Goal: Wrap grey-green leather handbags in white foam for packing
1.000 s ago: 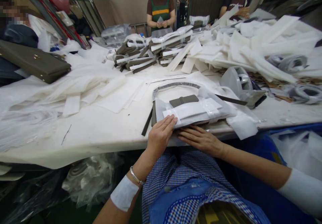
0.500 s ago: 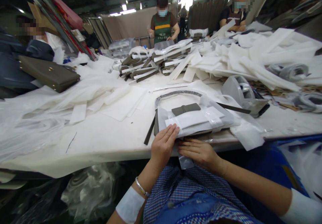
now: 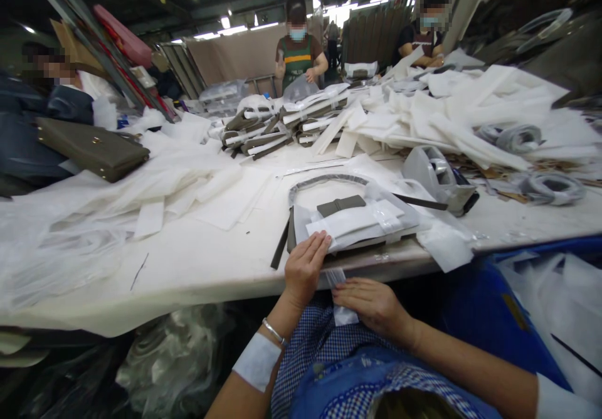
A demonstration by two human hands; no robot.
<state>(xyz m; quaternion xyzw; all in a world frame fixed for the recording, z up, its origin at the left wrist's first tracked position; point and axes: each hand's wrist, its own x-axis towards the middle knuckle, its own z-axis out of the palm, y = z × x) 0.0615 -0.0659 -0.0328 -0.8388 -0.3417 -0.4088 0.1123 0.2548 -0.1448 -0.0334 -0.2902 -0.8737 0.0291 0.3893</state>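
Handbag (image 3: 342, 204): one, wrapped, by the table (image 3: 202, 256) edge, one-thirty from our left hand, probably for easy reach.
Left hand (image 3: 305, 267): fingers flat on its corner, seemingly steadying it; we cannot tell whether the hidden thumb pinches.
Right hand (image 3: 369, 304): four o'clock from our left, fingers over one clear strip (image 3: 347, 317); we cannot tell if they grip.
Brown bag (image 3: 103, 155): one, ten o'clock.
Bag pile (image 3: 282, 127): twelve o'clock, too overlapped to count.
Grey rolls (image 3: 531, 190): at least two, two o'clock.
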